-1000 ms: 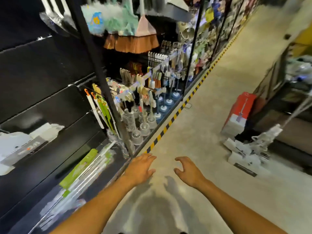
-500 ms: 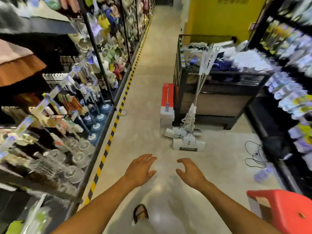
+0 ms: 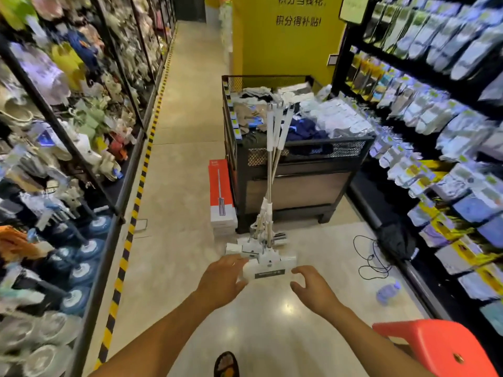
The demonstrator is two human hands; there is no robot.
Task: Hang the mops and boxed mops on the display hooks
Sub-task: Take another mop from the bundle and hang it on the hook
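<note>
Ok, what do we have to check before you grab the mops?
1. Hands free: ok. The left hand and right hand are open and hold nothing.
2. Mops easy to get at: ok. The mops lean on the bin, heads on the floor.
3. Boxed mops ready: ok. They stand beside the bin.
4. Floor safe: not ok. A loose cable lies right of the mops.
5. Empty place to hang them: cannot tell. The shelves are blurred.

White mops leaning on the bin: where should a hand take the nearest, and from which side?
Probably its thin pole, from the aisle side: the mops lean against the bin, leaving that side open, and a slim pole is easy to wrap.
</note>
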